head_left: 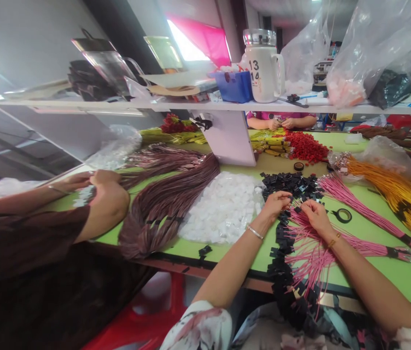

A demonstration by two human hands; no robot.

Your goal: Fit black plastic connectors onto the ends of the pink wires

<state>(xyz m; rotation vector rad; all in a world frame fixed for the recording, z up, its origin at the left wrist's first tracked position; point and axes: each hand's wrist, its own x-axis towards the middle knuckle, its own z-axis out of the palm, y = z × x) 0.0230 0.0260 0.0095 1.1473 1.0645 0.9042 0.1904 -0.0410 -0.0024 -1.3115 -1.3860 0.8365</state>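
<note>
My left hand rests with curled fingers on a heap of small black tags on the green table. My right hand is close beside it, fingers pinched on a thin pink cord from the bundle of pink cords that fans out toward my lap. What the left fingers pinch is too small to make out. More black tags trail over the table's front edge.
A co-worker's arms at the left handle brown cords. A pile of white pieces lies centre. Yellow cords, red pieces, a tape ring. Another person's hands work across the table. A shelf carries a mug and bags.
</note>
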